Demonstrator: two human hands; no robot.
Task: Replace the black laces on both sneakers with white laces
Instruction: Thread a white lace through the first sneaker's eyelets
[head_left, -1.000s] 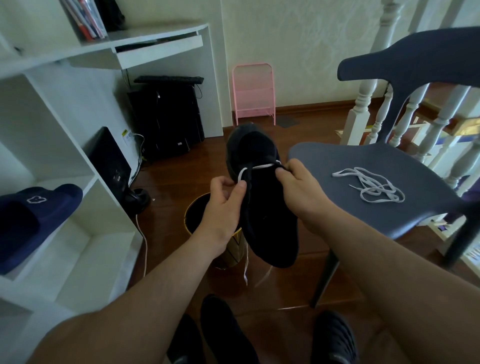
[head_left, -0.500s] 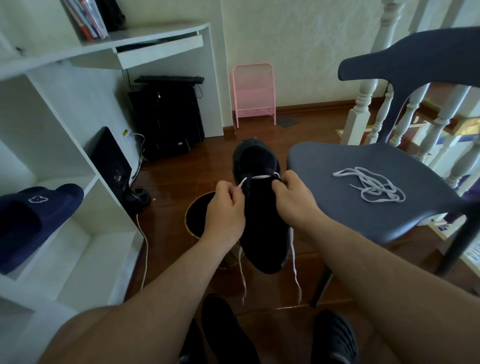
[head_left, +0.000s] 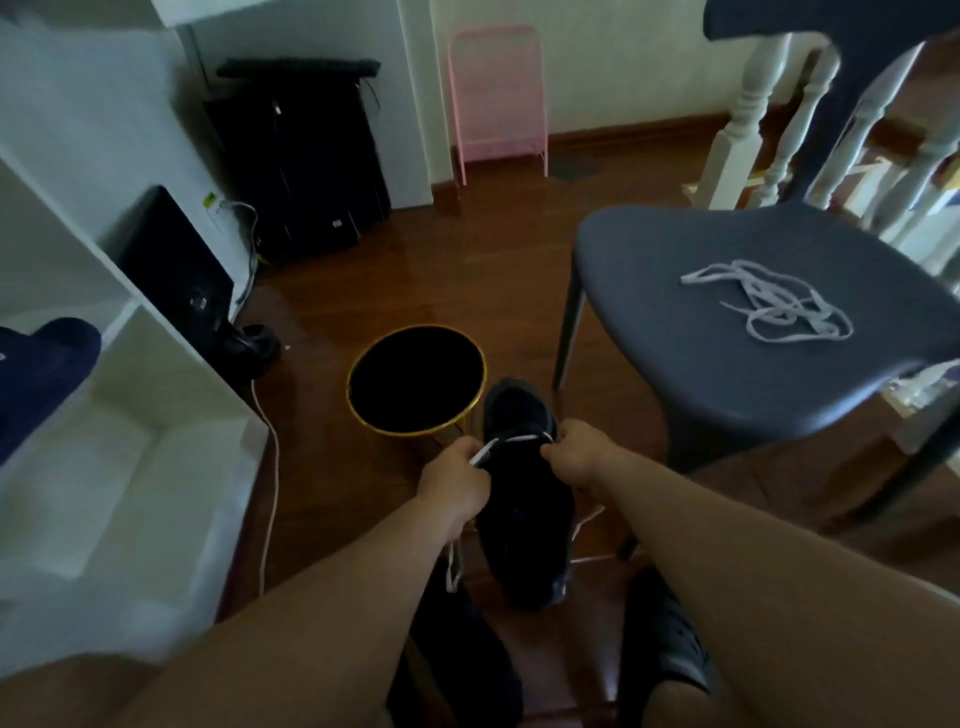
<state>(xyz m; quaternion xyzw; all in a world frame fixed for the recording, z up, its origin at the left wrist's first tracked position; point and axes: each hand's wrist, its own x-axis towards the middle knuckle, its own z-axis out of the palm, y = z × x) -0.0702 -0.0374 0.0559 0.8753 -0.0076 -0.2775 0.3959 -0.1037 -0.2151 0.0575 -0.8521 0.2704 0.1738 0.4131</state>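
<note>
Held in the air beside the gold-rimmed black bin (head_left: 415, 382), the black fabric sneaker (head_left: 524, 499) has one flat white lace (head_left: 519, 439) threaded. Left hand (head_left: 454, 480) and right hand (head_left: 574, 454) each pinch an end; even both ends before crossing upward.

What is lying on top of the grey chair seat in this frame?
A loose tangle of white lace lies on the chair seat, toward its right side. Nothing else shows on the seat; its far right edge is cut off by the frame.

Black sneaker (head_left: 524, 519) toe-away, white lace (head_left: 519, 439) across its lowest eyelets
</note>
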